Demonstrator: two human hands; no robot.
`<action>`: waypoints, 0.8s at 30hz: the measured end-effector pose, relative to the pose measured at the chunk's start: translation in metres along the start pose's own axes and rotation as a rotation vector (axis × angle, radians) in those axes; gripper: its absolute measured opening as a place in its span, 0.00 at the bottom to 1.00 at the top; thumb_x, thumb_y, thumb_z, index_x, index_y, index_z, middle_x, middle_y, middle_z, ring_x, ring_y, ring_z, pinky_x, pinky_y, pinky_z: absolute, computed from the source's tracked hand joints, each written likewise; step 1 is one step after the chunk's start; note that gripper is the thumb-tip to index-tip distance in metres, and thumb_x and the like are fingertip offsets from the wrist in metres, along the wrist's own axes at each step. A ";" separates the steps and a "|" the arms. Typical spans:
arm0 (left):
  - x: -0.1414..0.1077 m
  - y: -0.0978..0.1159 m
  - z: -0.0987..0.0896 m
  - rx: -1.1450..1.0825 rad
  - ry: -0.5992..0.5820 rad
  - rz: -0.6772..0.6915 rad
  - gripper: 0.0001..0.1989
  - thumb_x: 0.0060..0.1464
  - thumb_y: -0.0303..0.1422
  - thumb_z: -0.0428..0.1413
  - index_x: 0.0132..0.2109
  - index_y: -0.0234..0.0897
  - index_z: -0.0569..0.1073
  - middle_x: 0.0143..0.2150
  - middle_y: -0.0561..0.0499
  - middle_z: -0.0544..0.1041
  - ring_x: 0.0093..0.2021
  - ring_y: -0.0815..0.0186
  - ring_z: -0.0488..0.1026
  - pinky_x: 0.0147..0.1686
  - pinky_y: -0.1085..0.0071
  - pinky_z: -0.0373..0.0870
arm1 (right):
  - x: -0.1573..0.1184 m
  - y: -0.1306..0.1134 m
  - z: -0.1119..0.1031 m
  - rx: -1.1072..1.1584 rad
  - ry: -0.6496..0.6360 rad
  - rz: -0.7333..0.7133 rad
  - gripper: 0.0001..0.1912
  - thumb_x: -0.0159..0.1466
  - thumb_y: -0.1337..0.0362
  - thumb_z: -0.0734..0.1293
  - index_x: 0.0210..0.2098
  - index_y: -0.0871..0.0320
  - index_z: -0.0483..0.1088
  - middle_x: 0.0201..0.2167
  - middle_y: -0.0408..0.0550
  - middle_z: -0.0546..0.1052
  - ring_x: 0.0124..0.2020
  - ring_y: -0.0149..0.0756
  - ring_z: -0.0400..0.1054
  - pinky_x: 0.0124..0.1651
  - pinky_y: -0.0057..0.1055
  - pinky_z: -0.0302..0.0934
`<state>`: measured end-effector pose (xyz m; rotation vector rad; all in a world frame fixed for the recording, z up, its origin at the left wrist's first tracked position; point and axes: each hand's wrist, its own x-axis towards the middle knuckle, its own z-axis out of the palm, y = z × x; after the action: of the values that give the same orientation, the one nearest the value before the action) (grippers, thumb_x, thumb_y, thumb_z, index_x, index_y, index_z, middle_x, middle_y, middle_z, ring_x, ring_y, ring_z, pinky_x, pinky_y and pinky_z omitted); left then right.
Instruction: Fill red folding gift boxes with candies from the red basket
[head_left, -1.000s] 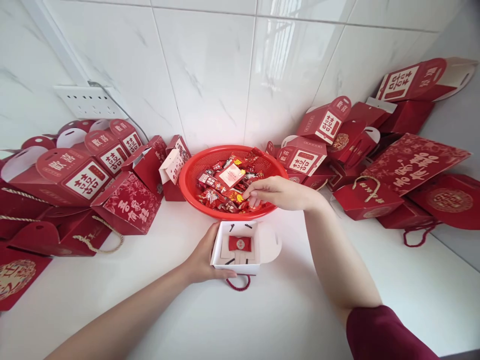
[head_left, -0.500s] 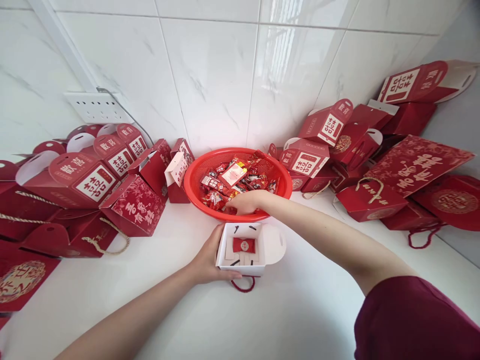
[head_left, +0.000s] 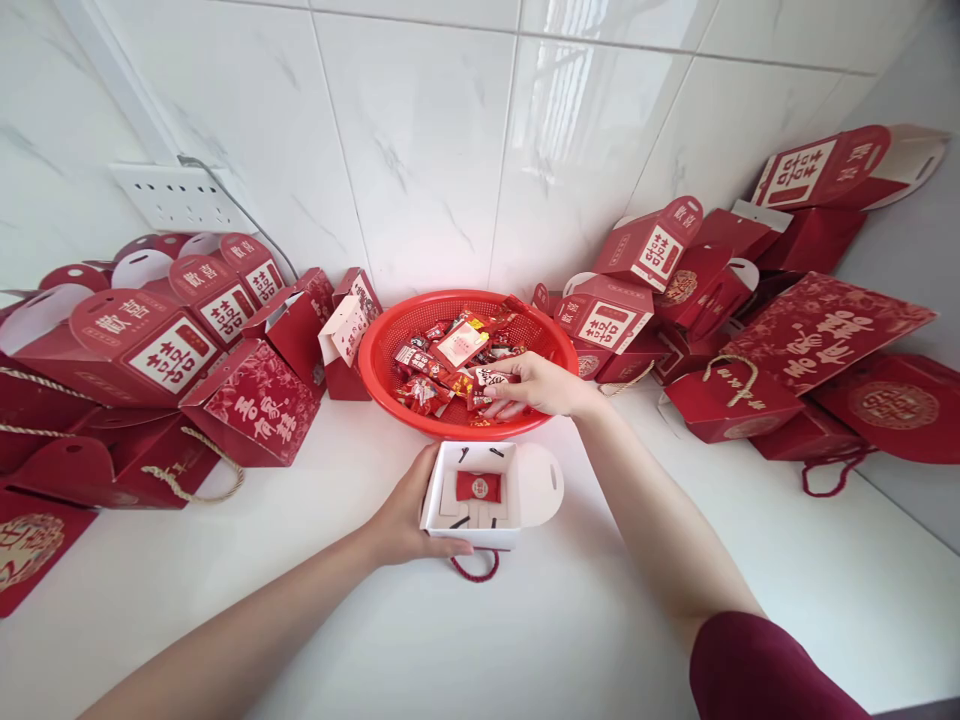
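My left hand [head_left: 409, 515] grips the left side of a small white-lined gift box [head_left: 508, 512], its top open and its round-ended flap folded out to the right. One red wrapped candy [head_left: 478, 487] lies on the box floor, and a dark red cord handle [head_left: 480, 572] loops out at the near side. Over the right part of a red plastic basket [head_left: 375, 375], my right hand [head_left: 536, 385] pinches a red-and-white candy packet [head_left: 491, 378] between thumb and fingers. Several more wrapped candies [head_left: 424, 390] are heaped in the basket.
Folded red gift boxes [head_left: 165, 350] are stacked on the left, some with rope handles. More red boxes [head_left: 652, 255] are piled along the right wall. A white socket strip [head_left: 176, 195] with a grey cable is on the tiled wall behind.
My right hand has risen from among the candies and shifted right, now with a candy packet in its fingers. My left hand still holds the box, and the view has shifted slightly.
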<state>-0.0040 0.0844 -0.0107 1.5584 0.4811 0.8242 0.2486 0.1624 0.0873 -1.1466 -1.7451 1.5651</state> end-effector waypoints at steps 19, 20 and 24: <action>-0.001 0.003 0.002 0.099 -0.004 0.032 0.53 0.36 0.37 0.74 0.66 0.48 0.57 0.66 0.40 0.64 0.65 0.38 0.62 0.61 0.38 0.61 | -0.042 -0.032 0.005 -0.258 -0.045 -0.287 0.23 0.63 0.54 0.71 0.55 0.55 0.72 0.38 0.47 0.81 0.39 0.41 0.78 0.43 0.35 0.72; -0.001 0.003 0.002 0.102 -0.003 0.036 0.52 0.37 0.37 0.73 0.67 0.47 0.56 0.65 0.39 0.64 0.65 0.39 0.62 0.61 0.38 0.60 | -0.045 -0.036 0.007 -0.298 -0.093 -0.307 0.22 0.63 0.53 0.70 0.54 0.55 0.73 0.40 0.47 0.81 0.40 0.40 0.77 0.44 0.34 0.72; 0.000 0.004 0.001 0.156 0.015 0.027 0.52 0.37 0.37 0.74 0.66 0.43 0.56 0.65 0.38 0.65 0.65 0.40 0.63 0.63 0.41 0.59 | -0.046 -0.041 0.009 -0.451 -0.009 -0.376 0.16 0.69 0.53 0.64 0.45 0.56 0.77 0.42 0.47 0.81 0.45 0.40 0.75 0.49 0.33 0.68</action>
<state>-0.0043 0.0829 -0.0069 1.7062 0.5472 0.8355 0.2542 0.1201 0.1323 -0.9257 -2.2355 0.9846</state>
